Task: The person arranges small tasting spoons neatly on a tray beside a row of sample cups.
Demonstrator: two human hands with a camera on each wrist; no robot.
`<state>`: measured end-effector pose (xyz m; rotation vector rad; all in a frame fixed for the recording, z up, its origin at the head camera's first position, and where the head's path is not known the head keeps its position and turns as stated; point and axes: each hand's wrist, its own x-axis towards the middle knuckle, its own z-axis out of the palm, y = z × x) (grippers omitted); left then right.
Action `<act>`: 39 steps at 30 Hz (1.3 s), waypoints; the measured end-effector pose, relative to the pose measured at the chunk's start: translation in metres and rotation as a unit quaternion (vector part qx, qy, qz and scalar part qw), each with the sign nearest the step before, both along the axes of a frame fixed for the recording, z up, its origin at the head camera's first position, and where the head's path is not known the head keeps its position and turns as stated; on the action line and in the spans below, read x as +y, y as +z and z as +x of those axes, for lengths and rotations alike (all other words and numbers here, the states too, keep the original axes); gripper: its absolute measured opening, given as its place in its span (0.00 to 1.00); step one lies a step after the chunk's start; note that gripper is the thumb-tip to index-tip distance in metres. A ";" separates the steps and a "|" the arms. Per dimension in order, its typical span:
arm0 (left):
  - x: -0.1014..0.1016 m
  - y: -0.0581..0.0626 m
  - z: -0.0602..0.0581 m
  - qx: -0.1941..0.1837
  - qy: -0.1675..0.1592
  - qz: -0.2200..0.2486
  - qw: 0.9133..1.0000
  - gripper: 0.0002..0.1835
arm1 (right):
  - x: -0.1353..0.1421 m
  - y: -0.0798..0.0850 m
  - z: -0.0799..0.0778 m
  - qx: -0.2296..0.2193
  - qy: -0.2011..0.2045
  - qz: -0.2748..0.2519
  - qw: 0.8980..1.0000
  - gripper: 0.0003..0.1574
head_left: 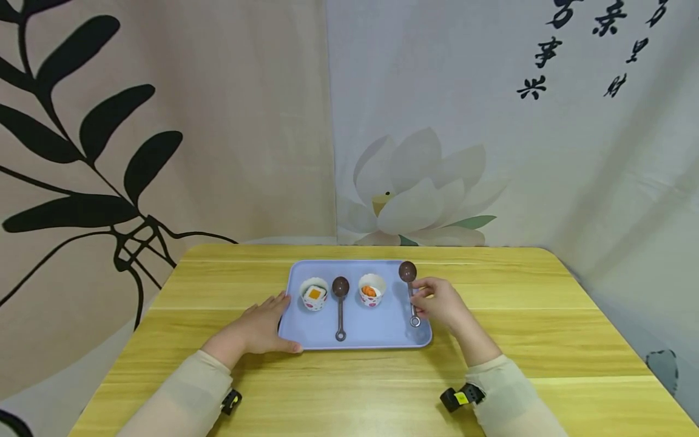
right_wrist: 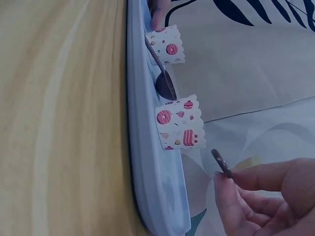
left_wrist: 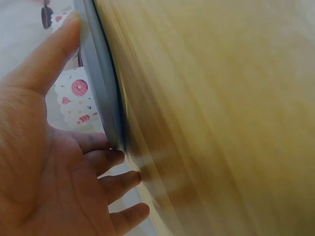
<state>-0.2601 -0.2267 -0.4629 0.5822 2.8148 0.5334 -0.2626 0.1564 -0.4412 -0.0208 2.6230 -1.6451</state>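
Note:
A brown spoon [head_left: 408,271] with a slim ringed handle is pinched between the thumb and fingers of my right hand [head_left: 439,301], over the tray's right end. In the right wrist view its handle end [right_wrist: 222,164] sticks out past the fingertips, raised off the tray. My left hand [head_left: 261,328] rests with spread, mostly straight fingers at the left edge of the pale blue tray [head_left: 322,331]. In the left wrist view the thumb [left_wrist: 61,46] lies along the tray rim [left_wrist: 101,73].
On the tray stand a paper cup [head_left: 315,303] with a white and yellow piece and another paper cup [head_left: 372,298] with orange pieces. A second brown spoon [head_left: 340,288] lies between them. Beneath is a wooden table [head_left: 360,388]; a printed curtain [head_left: 262,121] hangs behind it.

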 end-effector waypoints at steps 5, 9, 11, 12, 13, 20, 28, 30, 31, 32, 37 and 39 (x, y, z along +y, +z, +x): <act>0.000 0.001 0.000 -0.001 0.001 0.000 1.000 0.67 | -0.004 -0.004 -0.001 -0.002 0.003 0.006 1.000 0.19; 0.000 0.001 0.000 -0.001 0.001 0.000 1.000 0.67 | -0.007 -0.006 -0.001 0.000 0.004 0.006 1.000 0.18; -0.001 0.000 0.000 -0.001 0.001 0.000 1.000 0.67 | -0.008 -0.007 -0.002 0.000 0.005 0.005 1.000 0.18; -0.001 0.000 0.000 -0.001 0.001 0.000 1.000 0.67 | -0.008 -0.008 -0.002 -0.001 0.004 0.004 1.000 0.18; -0.001 0.000 0.000 0.000 0.001 -0.001 1.000 0.67 | -0.008 -0.008 -0.003 -0.002 0.004 0.003 1.000 0.18; -0.001 0.000 0.000 0.000 0.003 0.001 1.000 0.67 | -0.011 -0.011 -0.004 -0.013 0.003 -0.001 1.000 0.18; 0.000 0.002 0.000 -0.001 0.002 0.001 1.000 0.66 | -0.013 -0.015 -0.008 -0.031 -0.008 0.006 0.999 0.17; 0.000 0.002 0.000 0.000 0.001 0.000 1.000 0.66 | -0.014 -0.015 -0.008 -0.036 -0.009 0.005 0.999 0.17; 0.000 0.002 0.000 0.001 0.000 0.000 1.000 0.66 | -0.014 -0.016 -0.008 -0.037 -0.008 0.007 0.999 0.17; 0.000 0.002 0.000 0.001 0.000 0.000 1.000 0.66 | -0.014 -0.016 -0.009 -0.038 -0.007 0.008 0.999 0.17; 0.000 0.002 0.000 0.000 0.000 0.001 1.000 0.66 | -0.015 -0.017 -0.008 -0.044 -0.006 0.011 0.999 0.17; 0.000 0.003 0.000 -0.001 0.001 0.001 1.000 0.66 | -0.015 -0.017 -0.008 -0.044 -0.006 0.010 0.999 0.17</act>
